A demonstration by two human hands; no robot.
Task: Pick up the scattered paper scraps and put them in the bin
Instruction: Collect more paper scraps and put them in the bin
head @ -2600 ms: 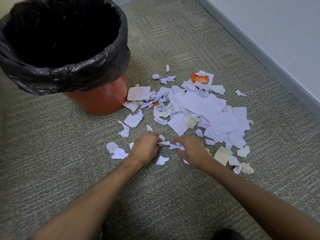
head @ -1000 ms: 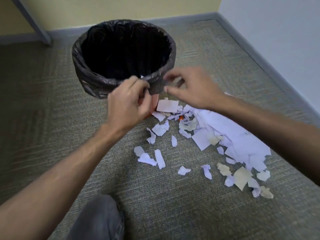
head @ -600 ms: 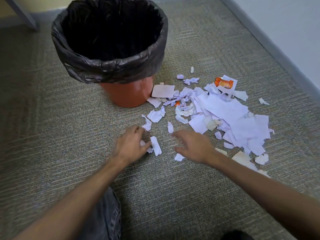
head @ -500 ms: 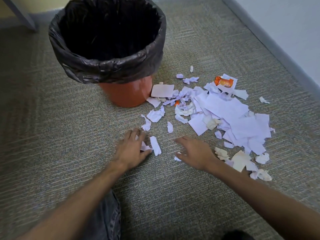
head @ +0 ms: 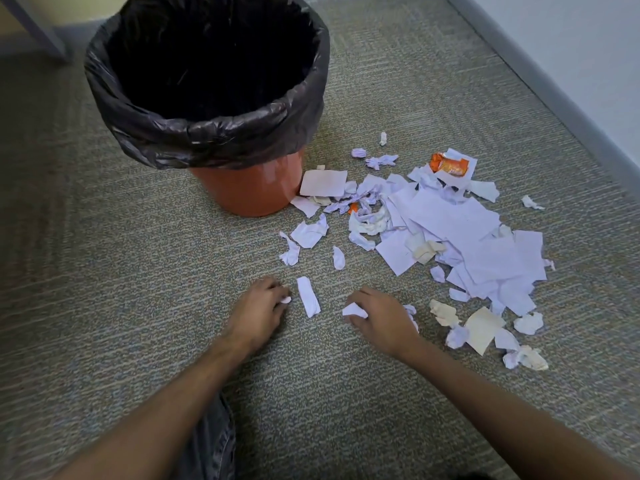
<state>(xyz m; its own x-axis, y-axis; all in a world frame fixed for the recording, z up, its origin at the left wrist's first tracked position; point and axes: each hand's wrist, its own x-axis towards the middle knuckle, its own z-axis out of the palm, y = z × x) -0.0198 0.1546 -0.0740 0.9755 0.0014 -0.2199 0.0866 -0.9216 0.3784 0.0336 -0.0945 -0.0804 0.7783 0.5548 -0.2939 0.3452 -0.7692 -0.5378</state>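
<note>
Both your hands gather scraps on the carpet.
Your left hand [head: 258, 311] pinches a small white paper scrap [head: 286, 299]; your right hand [head: 381, 318] grips a crumpled white scrap [head: 354, 310].

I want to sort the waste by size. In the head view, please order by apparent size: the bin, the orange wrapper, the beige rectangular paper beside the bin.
1. bin, by far largest
2. beige rectangular paper
3. orange wrapper, partly tucked into white paper
</note>
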